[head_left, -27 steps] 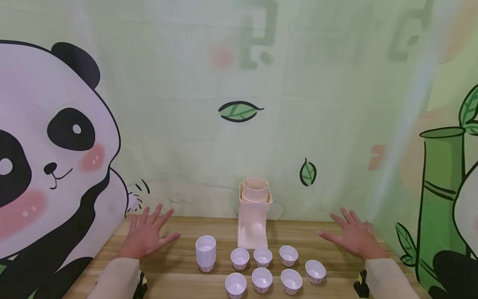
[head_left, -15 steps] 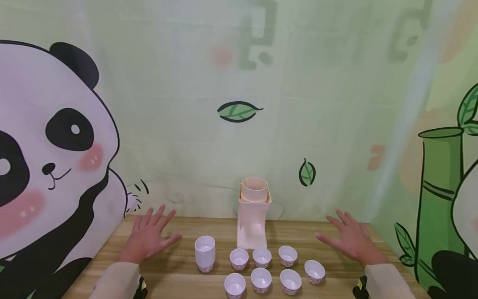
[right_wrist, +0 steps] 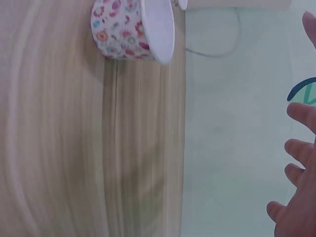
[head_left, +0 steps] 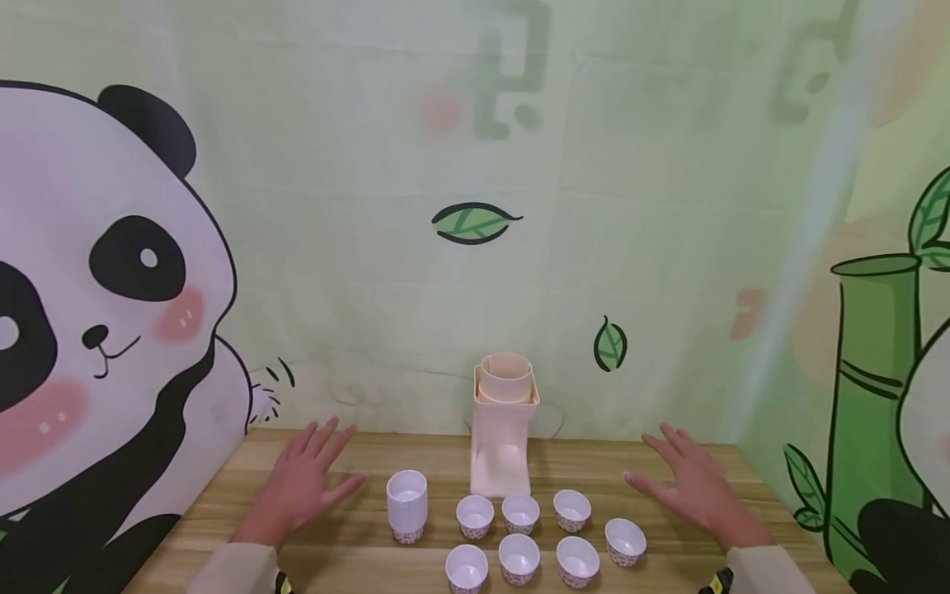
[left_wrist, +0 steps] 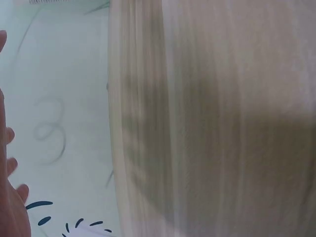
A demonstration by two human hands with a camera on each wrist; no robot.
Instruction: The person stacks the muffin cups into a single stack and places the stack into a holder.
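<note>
My left hand point(head_left: 300, 483) is held out over the left side of the table, fingers spread and holding nothing. Nearest to it stands a stack of white paper cups point(head_left: 406, 507) with patterned lower sides. Over the right side hovers my right hand point(head_left: 698, 491), likewise spread, near a single paper cup point(head_left: 625, 542). Several more loose cups point(head_left: 519, 558) stand upright in two rough rows between the hands. In the right wrist view, one cup point(right_wrist: 121, 29) shows a colourful floral print. Behind the cups rises a pale pink dispenser-like stand point(head_left: 500, 450) with a round tube point(head_left: 507, 378) on top.
The wooden table point(head_left: 334, 450) ends at a pale green cloth backdrop point(head_left: 356, 247) printed with a panda, leaves and bamboo. A thin cable-like line point(right_wrist: 232, 47) shows near the stand's base in the right wrist view.
Both hands have sunk slightly lower toward the table and drawn a little inward, fingers still spread. The cups and the pink stand have stayed in place.
</note>
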